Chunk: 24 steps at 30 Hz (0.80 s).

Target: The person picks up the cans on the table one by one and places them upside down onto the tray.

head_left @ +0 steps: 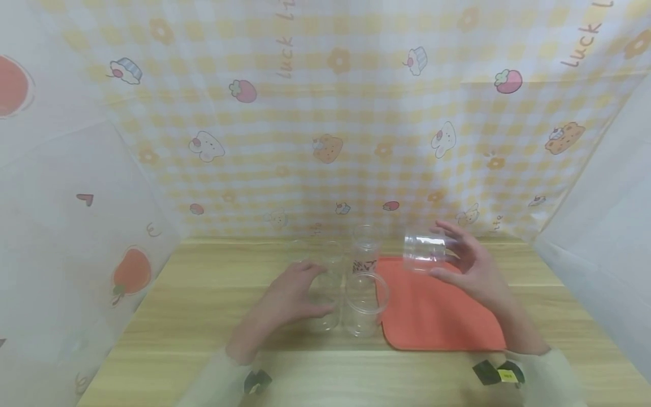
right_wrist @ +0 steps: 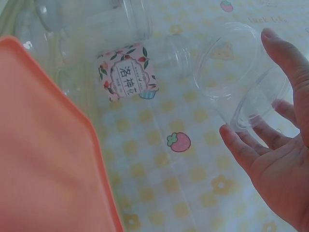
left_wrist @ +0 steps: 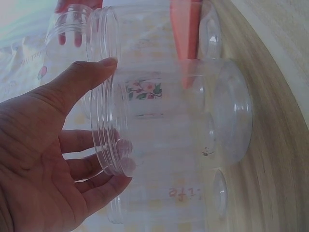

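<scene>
My left hand grips a clear plastic jar standing on the table, thumb and fingers around its threaded rim. Over the orange mat, my right hand holds another clear jar in the air, tipped on its side, with thumb and fingers at one end. Between the hands stands a wide-mouthed clear jar. Behind it is a clear jar with a floral label, whose pink paper bears printed characters. The transparent walls overlap, so some outlines are hard to separate.
More clear jars, among them one at the back left, stand close together near the back of the wooden table. A yellow checked cloth hangs behind. Pale printed sheets close off the sides.
</scene>
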Available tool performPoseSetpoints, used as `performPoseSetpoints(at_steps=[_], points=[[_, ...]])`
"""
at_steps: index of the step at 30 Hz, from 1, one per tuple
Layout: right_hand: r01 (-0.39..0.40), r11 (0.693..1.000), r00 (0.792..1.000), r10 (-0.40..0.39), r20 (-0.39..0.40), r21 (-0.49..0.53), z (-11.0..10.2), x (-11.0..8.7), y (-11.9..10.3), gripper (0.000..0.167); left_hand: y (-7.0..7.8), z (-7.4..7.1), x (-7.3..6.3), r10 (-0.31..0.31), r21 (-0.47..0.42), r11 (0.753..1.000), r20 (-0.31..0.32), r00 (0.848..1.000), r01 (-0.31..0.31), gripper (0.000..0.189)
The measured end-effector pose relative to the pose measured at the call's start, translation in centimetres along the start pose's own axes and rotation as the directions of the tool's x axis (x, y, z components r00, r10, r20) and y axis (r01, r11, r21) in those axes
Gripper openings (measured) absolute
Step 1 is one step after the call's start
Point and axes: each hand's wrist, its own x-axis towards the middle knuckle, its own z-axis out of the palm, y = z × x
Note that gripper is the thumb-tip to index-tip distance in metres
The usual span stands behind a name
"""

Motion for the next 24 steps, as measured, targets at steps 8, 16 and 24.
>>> performPoseSetpoints(at_steps=[8, 16, 24], points=[[0.007, 1.0, 1.0, -0.007, -0.002, -0.031, -0.7, -0.3, -0.3, 0.09, 0.2, -0.1, 0.0, 0.003, 0.011, 1.0, -0.001, 1.0, -0.003, 0.079], [0.004, 0.998, 1.0, -0.003, 0.004, -0.067, -1.4, -0.5, -0.2, 0.091, 0.0, 0.0, 0.1, 0.011, 0.016, 1.0, -0.009, 1.0, -0.011, 0.077], [-0.021, 0.989, 1.0, 0.021, -0.001, -0.145, -1.9, -1.0, -0.4, 0.091, 0.0, 0.1, 0.0, 0.009, 0.021, 1.0, -0.004, 1.0, -0.009, 0.078]])
